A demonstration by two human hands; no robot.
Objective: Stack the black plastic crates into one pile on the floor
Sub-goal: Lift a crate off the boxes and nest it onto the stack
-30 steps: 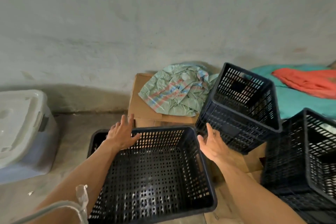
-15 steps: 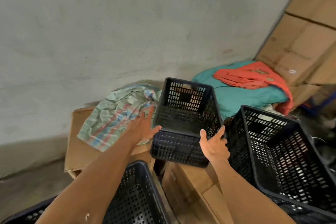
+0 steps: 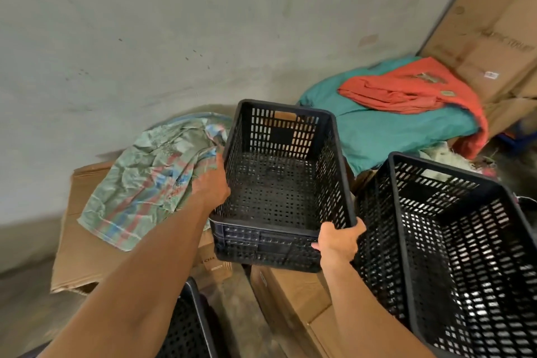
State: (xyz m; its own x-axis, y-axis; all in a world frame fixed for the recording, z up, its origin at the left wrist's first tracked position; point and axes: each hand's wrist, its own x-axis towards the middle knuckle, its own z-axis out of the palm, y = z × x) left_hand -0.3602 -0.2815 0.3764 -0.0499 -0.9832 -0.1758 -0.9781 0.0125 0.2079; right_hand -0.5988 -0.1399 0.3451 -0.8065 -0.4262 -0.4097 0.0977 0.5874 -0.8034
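Both hands grip slotted rect. plastic crate (image 3: 279, 183) w/ perforated walls.

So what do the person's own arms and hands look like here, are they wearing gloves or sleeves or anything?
Both are bare. The left hand and right hand wear no gloves, and no rings, watch or bracelets show on the parts in view. Both forearms are uncovered right down to the bottom edge of the head view, so no sleeve is visible. The left hand's fingers are mostly hidden, so rings there cannot be ruled out.
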